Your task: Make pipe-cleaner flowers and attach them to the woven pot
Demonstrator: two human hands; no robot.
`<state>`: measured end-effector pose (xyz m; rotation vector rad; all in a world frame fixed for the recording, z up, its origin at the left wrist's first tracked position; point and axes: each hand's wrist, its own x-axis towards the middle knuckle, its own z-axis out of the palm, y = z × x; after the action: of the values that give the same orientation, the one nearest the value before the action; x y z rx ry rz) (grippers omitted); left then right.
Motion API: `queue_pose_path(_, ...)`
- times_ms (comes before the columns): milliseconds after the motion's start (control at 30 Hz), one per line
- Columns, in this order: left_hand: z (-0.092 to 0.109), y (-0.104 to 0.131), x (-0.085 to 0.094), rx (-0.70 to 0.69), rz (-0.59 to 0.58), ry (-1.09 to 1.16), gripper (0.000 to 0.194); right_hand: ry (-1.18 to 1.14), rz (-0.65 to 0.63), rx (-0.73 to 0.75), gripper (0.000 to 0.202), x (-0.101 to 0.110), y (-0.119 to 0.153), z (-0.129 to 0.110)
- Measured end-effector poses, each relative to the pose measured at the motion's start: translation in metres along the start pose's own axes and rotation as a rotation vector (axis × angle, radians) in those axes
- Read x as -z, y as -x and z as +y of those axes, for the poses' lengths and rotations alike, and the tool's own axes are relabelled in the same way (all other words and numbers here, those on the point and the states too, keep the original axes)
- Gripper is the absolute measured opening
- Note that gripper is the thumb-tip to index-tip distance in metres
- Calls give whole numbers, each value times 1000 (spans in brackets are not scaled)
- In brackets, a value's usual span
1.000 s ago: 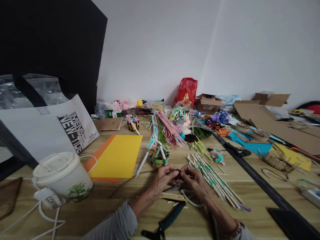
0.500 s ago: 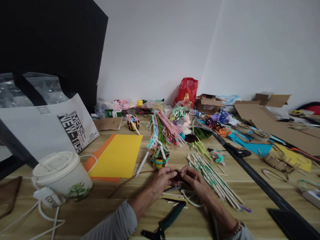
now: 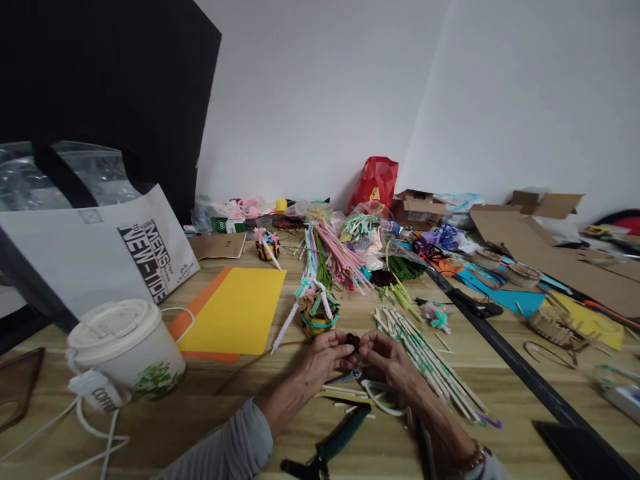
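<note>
Maroon piece [image 3: 353, 341] clamped in fingers [image 3: 344, 349] of left hand [image 3: 325, 357] and right hand [image 3: 387, 357], near scissors [image 3: 346, 377]; could lose shape or drop if either pinch slackens.

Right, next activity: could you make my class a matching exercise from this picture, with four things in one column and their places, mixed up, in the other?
Things
1. small dark red piece
2. yellow sheet on the left
3. red bag
4. lidded white bucket

Places
A. on top of an orange sheet
B. in front of the white shopping bag
C. at the fingertips of the left hand and right hand
D. at the back, near the pale wall

Pairs: 1-C, 2-A, 3-D, 4-B
</note>
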<state>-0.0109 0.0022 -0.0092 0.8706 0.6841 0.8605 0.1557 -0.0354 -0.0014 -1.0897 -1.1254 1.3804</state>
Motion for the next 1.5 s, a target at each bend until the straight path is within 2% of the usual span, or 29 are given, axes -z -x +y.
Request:
queue_pose_path(133, 0, -1, 0, -14, -6, 9, 38, 72, -13, 77, 38, 2, -2, 2)
queue_pose_path(400, 2, -1, -1, 41, -40, 41, 37, 200, -35, 31, 42, 5, -3, 7)
queue_pose_path(533, 2, 0, 0, 38, -34, 5, 35, 170, -43, 36, 43, 4, -3, 6)
queue_pose_path(767, 1, 1, -3, 37, -9, -18, 35, 166, 23, 70, 46, 4, -2, 4)
queue_pose_path(967, -1, 0, 0, 77, -112, -43, 32, 184, 48, 76, 44, -2, 3, -4)
queue_pose_path(1133, -3, -1, 2, 113, -191, 49, 29, 128, 15, 77, 40, -4, 4, -8)
queue_pose_path(1367, -4, 0, -4, 29, -70, 21, 35, 73, 18, -54, 40, -2, 3, 0)
queue_pose_path(1500, -3, 1, -6, -3, -6, -6, 38, 15, -7, -74, 41, -2, 5, -4)
